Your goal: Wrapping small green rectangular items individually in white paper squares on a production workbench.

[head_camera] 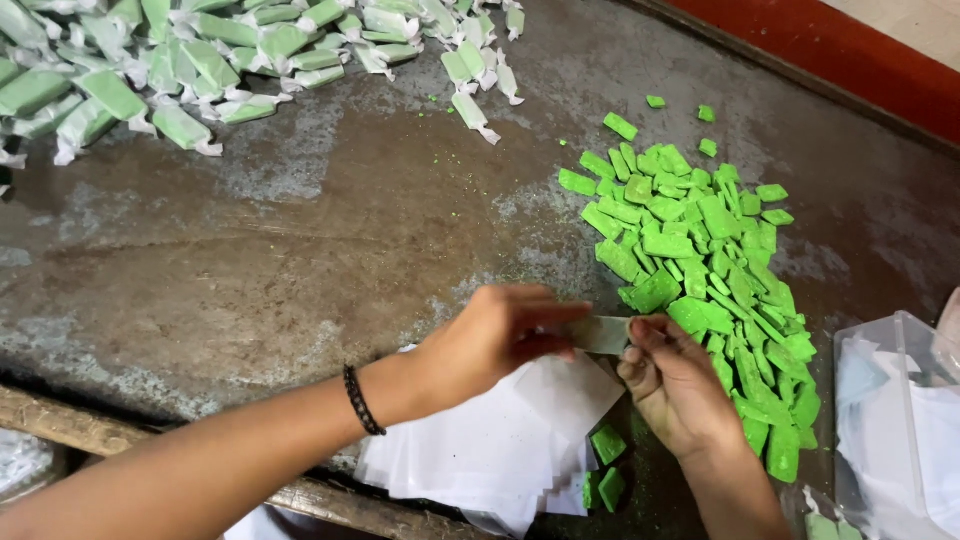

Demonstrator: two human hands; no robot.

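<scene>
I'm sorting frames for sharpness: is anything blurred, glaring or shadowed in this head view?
Head view: light is soft and even; dull sheen on the worn metal table; left hand and right hand slightly motion-soft around the wrapped piece; bare green pieces sharp; wrapped pile softer at the frame edge.

A worn, dark metal table with pale scuffed patches carries everything. On its right side lies a long heap of bare green pieces, with a few strays just above it. The far left corner holds a pile of wrapped green pieces in twisted clear wrappers. At the near edge sits a stack of white paper squares, with two green pieces beside it.
</scene>
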